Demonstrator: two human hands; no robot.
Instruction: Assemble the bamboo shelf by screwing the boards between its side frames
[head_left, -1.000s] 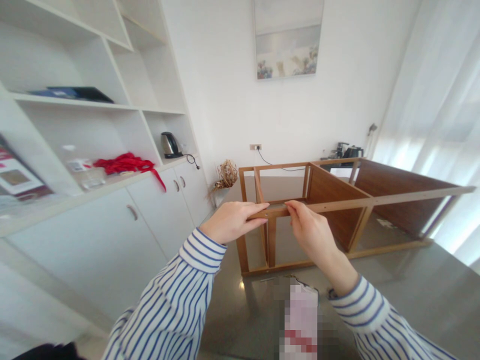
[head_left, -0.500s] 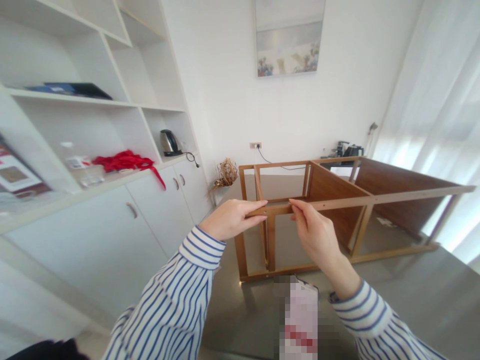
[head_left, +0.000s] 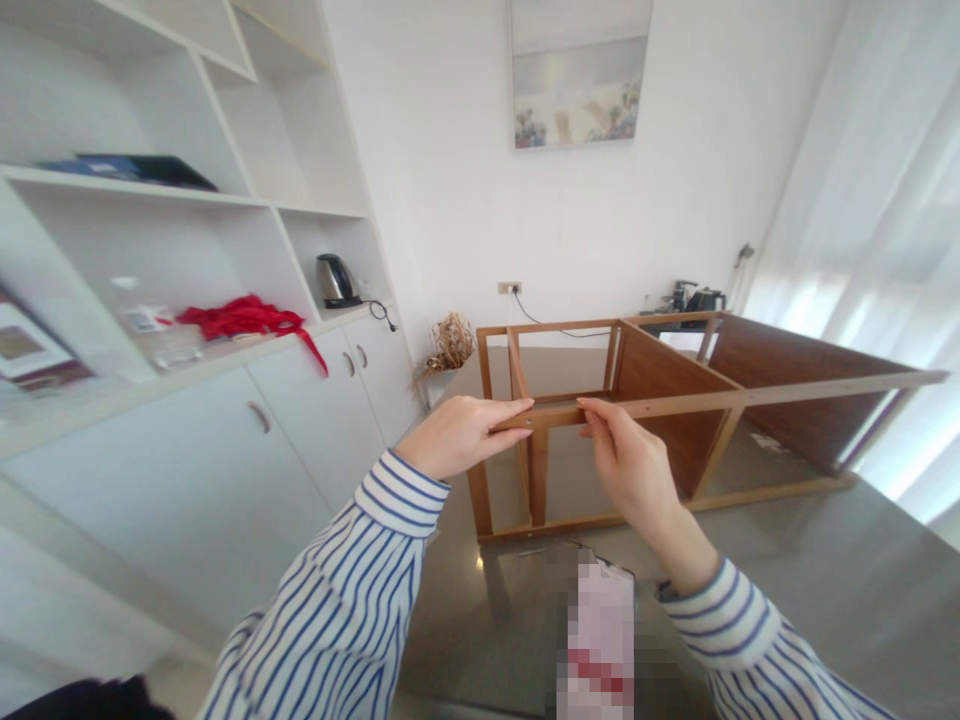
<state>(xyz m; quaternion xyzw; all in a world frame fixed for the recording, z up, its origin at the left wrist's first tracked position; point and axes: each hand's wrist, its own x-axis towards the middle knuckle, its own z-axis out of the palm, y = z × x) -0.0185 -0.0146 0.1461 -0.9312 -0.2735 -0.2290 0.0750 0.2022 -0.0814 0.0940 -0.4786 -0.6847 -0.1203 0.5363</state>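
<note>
A wooden frame (head_left: 637, 355) of light bars and dark brown panels lies on a grey floor (head_left: 825, 560). Its long top rail (head_left: 750, 397) runs from the middle of the view to the right. My left hand (head_left: 461, 435) grips the rail's near end, fingers stretched along it and thumb under. My right hand (head_left: 626, 460) pinches the same rail just to the right, fingertips closed on its edge. Both arms wear blue-and-white striped sleeves.
White cupboards and shelves (head_left: 225, 300) line the left wall, holding a kettle (head_left: 330, 280), a red cloth (head_left: 240, 318) and dark folders (head_left: 127, 170). Dried grass (head_left: 450, 345) stands in the corner. Dark appliances (head_left: 694, 298) sit by the wall behind the frame. Curtains (head_left: 885, 200) hang at right.
My hands stay on the rail; the right hand shifted slightly right along it. The view tilted a little, so the frame and shelves sit marginally higher.
</note>
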